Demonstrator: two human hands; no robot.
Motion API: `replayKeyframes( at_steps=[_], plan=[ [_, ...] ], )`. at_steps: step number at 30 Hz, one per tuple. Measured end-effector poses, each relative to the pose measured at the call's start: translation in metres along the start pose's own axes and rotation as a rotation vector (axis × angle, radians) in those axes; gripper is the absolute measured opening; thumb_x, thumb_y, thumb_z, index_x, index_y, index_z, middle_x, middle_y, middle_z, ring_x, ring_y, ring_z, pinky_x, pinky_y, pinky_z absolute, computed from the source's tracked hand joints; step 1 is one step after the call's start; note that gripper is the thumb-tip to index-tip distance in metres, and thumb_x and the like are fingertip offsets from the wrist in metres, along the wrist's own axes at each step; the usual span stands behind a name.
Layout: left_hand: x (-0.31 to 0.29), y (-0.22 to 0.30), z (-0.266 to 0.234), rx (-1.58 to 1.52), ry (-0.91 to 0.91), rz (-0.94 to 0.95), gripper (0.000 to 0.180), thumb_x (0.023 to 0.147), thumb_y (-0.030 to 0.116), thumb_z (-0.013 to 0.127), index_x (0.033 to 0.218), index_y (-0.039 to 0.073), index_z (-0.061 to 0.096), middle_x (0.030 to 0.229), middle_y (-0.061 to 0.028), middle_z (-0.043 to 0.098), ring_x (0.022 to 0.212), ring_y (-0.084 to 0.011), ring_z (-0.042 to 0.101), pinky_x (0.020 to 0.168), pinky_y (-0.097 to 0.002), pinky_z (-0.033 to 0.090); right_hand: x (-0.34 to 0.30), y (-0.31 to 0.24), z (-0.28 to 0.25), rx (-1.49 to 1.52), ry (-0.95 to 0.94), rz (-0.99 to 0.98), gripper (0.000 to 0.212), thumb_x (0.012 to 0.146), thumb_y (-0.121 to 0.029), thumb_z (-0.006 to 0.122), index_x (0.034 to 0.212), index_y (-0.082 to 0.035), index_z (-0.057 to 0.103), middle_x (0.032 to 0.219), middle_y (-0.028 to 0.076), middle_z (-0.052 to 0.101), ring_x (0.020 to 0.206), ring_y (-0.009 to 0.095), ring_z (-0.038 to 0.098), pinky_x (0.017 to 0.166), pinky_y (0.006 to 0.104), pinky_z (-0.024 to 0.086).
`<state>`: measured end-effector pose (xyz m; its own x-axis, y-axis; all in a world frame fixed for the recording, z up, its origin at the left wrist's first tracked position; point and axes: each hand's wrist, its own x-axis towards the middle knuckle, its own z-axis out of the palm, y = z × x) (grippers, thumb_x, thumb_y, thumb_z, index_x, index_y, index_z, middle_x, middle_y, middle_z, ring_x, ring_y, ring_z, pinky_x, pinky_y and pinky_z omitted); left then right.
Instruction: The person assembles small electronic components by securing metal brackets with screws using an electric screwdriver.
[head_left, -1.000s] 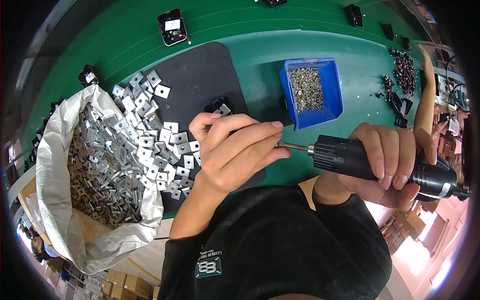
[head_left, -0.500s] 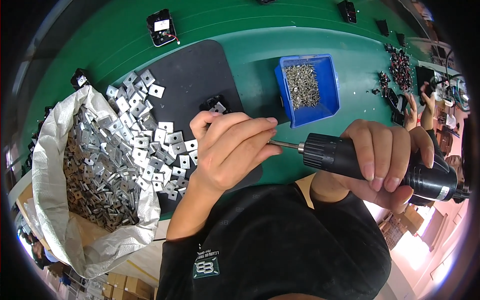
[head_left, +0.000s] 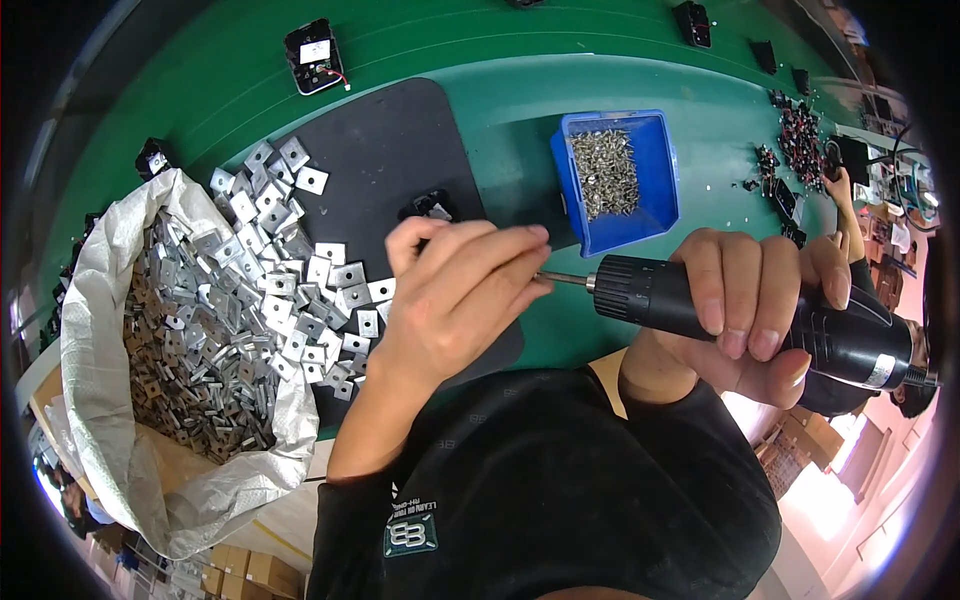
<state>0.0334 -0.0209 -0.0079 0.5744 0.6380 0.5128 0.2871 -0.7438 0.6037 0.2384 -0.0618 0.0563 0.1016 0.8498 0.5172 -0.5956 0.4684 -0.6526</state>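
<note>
A person's right hand (head_left: 745,300) wraps firmly around a black power screwdriver (head_left: 650,290), fingers curled over the barrel and thumb below. The screwdriver lies nearly level in front of the chest, nearer the body than a blue bin (head_left: 655,215), its slim metal bit (head_left: 568,279) pointing left. At the bit's end is the left hand (head_left: 440,300), its fingers drawn side by side and the fingertips gathered about the tip. They cover that spot, so I cannot tell whether they pinch the bit or something small.

Near the back of the screwdriver is a small white label (head_left: 881,370), its print too small to make out. The black shirt (head_left: 600,470) carries a dark green badge (head_left: 410,533) with bold white characters, small white lettering beside it and faint marks across the chest. A white sticker (head_left: 315,52) sits on a black housing (head_left: 298,75) at the far side of the green table (head_left: 510,150); its print is unreadable.

The blue bin holds silver screws (head_left: 605,175). Beyond the left hand, a black part (head_left: 430,205) rests on a dark mat (head_left: 395,130). Square metal plates (head_left: 290,270) spread from a white sack (head_left: 95,380) at left. At far right, another person's hand (head_left: 840,185) is near a pile of red and black pieces (head_left: 802,140).
</note>
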Motion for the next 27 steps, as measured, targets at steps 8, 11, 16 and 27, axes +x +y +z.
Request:
replayKeyframes(
  at_steps=[8,11,16,27],
  plan=[
    [-0.024,-0.024,-0.032,0.211,-0.112,-0.337,0.105,0.051,0.032,0.088,0.140,0.001,0.043,0.140,-0.0130,0.049,0.119,-0.0282,0.050,0.099,-0.0435,0.030,0.004,0.019,0.008,-0.047,0.094,0.019,0.043,0.082,-0.014,0.071,0.118,-0.016,0.049,0.075,-0.004,0.052,0.066,0.009,0.051,0.071,0.0260,0.043],
    [-0.027,-0.024,-0.014,0.248,-0.131,-0.458,0.087,0.058,0.024,0.088,0.133,0.006,0.049,0.127,-0.0096,0.054,0.115,-0.0261,0.052,0.106,-0.0483,0.025,0.006,0.034,0.013,-0.120,0.082,0.067,0.042,0.085,-0.016,0.069,0.120,-0.017,0.046,0.078,-0.004,0.050,0.068,0.010,0.048,0.073,0.0297,0.041],
    [-0.022,-0.028,-0.015,0.220,-0.138,-0.474,0.079,0.055,0.025,0.087,0.125,0.006,0.055,0.118,-0.0094,0.058,0.110,-0.0267,0.054,0.099,-0.0446,0.029,0.011,0.054,0.013,-0.237,0.029,0.111,0.040,0.087,-0.019,0.067,0.118,-0.017,0.042,0.077,-0.003,0.049,0.068,0.012,0.048,0.072,0.0302,0.040],
    [-0.020,-0.029,-0.013,0.164,-0.119,-0.504,0.076,0.052,0.031,0.087,0.119,0.009,0.059,0.108,-0.0066,0.056,0.097,-0.0239,0.053,0.085,-0.0397,0.031,0.013,0.080,0.014,-0.229,-0.026,0.094,0.042,0.086,-0.011,0.068,0.116,-0.016,0.040,0.077,0.000,0.052,0.066,0.014,0.052,0.069,0.0337,0.046]
  ],
)
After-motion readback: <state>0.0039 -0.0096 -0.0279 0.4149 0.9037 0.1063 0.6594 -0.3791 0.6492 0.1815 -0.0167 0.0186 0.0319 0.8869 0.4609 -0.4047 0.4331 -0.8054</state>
